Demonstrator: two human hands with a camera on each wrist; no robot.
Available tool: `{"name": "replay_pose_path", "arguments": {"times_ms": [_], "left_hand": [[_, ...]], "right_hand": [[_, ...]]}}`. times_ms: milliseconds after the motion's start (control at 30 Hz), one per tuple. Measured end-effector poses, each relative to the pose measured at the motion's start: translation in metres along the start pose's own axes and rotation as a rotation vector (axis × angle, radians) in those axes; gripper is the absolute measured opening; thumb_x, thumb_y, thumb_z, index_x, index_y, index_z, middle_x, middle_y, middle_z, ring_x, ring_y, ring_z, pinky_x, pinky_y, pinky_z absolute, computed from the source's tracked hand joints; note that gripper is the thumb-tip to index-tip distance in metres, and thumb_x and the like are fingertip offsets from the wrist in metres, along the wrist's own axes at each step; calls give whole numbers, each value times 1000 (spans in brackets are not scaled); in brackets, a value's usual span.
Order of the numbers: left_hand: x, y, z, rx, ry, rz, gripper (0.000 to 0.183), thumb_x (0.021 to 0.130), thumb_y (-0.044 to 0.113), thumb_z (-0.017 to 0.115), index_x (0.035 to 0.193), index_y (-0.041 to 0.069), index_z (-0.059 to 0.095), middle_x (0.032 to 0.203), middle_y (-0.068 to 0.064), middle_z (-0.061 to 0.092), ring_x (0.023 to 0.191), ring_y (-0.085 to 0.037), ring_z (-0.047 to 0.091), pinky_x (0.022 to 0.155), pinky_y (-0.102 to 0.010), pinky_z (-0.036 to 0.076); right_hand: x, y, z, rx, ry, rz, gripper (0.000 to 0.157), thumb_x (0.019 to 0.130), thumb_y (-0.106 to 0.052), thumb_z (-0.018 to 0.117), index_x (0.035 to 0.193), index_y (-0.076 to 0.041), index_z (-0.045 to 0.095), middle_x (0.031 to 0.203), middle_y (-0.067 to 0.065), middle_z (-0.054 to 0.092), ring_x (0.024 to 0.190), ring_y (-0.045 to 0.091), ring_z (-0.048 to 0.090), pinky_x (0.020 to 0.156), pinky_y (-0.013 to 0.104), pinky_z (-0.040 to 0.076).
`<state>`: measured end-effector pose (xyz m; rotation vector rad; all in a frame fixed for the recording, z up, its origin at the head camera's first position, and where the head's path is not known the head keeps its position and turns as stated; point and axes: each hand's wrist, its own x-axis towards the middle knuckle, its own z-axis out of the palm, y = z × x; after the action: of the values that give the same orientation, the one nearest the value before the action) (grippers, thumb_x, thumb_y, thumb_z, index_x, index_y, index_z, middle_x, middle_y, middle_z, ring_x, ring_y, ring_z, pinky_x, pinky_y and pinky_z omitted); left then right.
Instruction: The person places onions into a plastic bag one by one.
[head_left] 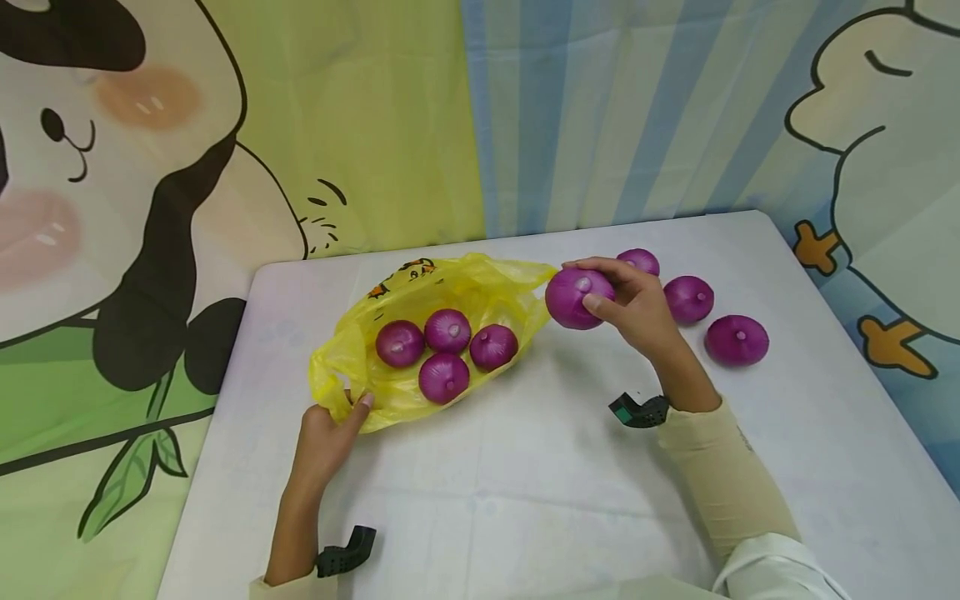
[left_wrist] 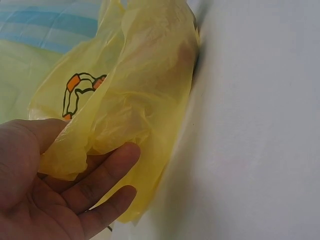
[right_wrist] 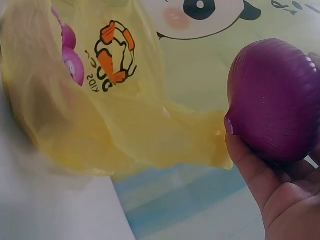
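Observation:
A yellow plastic bag lies on its side on the table, mouth spread, with several purple onions inside. My left hand pinches the bag's near left edge between thumb and fingers; in the left wrist view two other fingers extend along the outside. My right hand grips another purple onion above the table, just at the bag's right end. That onion shows large in the right wrist view, its pointed tip near the thumb. Part of the palm is out of frame there.
Three more onions stand on the white table to the right: one at the back, partly behind the right hand, a middle onion and a nearer onion. A printed cartoon curtain hangs behind the table.

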<state>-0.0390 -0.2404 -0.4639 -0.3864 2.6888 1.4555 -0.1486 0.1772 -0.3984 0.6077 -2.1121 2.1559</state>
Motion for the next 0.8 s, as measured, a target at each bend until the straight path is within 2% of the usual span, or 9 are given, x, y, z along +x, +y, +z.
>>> {"name": "replay_pose_path", "arguments": {"times_ms": [400, 800], "left_hand": [[-3, 0, 0, 0, -3, -10, 45, 92, 45, 64, 101, 0, 61, 77, -9, 53, 67, -20, 47, 56, -27, 40], [-3, -3, 2, 10, 6, 0, 42, 93, 41, 65, 100, 0, 59, 72, -8, 49, 64, -20, 46, 54, -27, 39]], "right_hand": [[3, -6, 10, 102, -52, -23, 38, 87, 11, 61, 125, 6, 57, 127, 16, 59, 116, 35, 54, 86, 37, 52], [10, -6, 17, 64, -90, -14, 38, 89, 7, 62, 126, 3, 58, 127, 16, 59, 115, 34, 54, 85, 37, 52]]}}
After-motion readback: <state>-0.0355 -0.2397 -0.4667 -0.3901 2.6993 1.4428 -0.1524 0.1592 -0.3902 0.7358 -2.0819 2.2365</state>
